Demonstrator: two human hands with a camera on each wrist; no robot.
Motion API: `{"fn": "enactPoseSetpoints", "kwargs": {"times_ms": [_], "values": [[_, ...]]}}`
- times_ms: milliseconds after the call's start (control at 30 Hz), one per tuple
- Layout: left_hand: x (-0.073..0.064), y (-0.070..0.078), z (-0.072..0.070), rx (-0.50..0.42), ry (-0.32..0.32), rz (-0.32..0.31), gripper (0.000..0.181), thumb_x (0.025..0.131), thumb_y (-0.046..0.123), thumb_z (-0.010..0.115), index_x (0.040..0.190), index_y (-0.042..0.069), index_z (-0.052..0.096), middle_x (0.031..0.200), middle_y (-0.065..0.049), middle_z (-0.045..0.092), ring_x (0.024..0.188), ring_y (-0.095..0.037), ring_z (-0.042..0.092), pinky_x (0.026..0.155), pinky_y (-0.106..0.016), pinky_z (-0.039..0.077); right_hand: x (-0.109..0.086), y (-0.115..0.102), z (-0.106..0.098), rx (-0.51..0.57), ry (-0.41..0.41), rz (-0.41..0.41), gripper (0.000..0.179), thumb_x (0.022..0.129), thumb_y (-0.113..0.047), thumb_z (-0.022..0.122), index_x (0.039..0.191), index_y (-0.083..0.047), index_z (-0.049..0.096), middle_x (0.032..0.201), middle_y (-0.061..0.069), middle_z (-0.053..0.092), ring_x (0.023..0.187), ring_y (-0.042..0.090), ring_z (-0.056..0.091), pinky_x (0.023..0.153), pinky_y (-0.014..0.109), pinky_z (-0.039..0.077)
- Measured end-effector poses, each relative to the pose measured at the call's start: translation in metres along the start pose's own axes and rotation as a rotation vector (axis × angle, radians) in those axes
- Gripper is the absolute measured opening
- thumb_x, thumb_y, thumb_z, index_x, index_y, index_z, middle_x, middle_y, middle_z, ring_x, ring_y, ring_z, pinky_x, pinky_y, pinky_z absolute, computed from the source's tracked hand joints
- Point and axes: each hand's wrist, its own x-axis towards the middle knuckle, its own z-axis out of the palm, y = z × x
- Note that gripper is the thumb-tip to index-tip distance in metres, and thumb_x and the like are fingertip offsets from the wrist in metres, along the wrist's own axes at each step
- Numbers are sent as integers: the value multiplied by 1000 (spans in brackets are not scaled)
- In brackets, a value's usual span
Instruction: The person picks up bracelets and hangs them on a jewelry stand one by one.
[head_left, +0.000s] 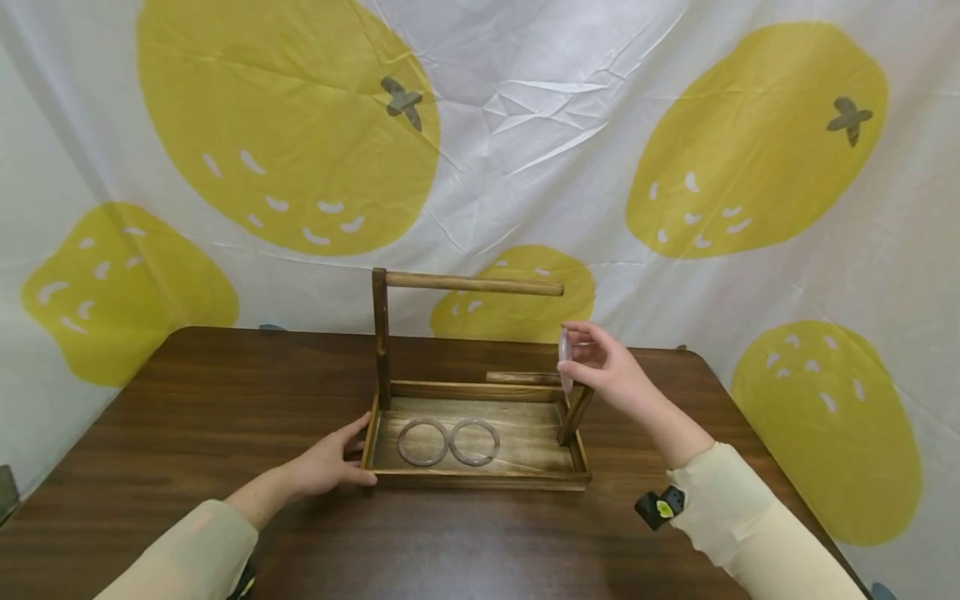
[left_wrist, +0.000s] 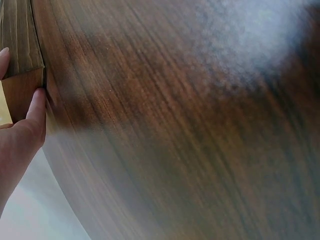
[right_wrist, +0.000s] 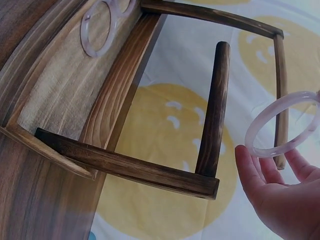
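Note:
A wooden tray stand point(head_left: 480, 482) rests on the table, with a tall left post, a short right post and a horizontal bar point(head_left: 472, 284) point(right_wrist: 212, 110) on each. Two pale translucent bangles point(head_left: 423, 442) point(right_wrist: 98, 28) lie side by side in the tray. My left hand point(head_left: 330, 458) point(left_wrist: 25, 135) grips the tray's left end, thumb at the front corner. Over the right post, my right hand point(head_left: 603, 367) point(right_wrist: 290, 195) pinches a third pale bangle point(head_left: 566, 354) point(right_wrist: 257, 132) between thumb and fingers. It appears edge-on in the head view, below the upper bar's free tip.
The dark brown wooden table point(head_left: 225, 400) point(left_wrist: 165, 150) extends around the stand on both sides and in front. Behind it hangs a white cloth point(head_left: 525, 183) printed with large yellow fruit. A black strap device point(head_left: 660, 507) sits at my right sleeve.

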Motion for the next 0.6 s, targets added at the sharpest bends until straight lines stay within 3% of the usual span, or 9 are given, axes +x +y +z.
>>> {"fn": "enactPoseSetpoints", "kwargs": {"times_ms": [233,467,600], "values": [[0,0,1,7,4,2,102,78,8,75,146,-10,1,143,-43,17,124,-50,42,96,-43,46,7,1,-2,-8,20,16,55,89,-9,61,138,-2,38,131,24,45,115,36,48,89,37,46],[1,0,1,-3,9,-13,102,78,8,75,146,-9,1,144,-42,17,124,-50,42,96,-43,46,10,-2,-3,13,24,21,55,89,-8,60,139,-1,37,132,23,43,115,34,48,85,27,47],[0,-1,1,-5,9,-16,102,78,8,75,147,-8,1,144,-42,17,124,-49,42,96,-43,46,12,-3,-5,16,21,29,55,90,-9,59,139,-2,36,133,23,42,118,36,47,87,33,47]]}}
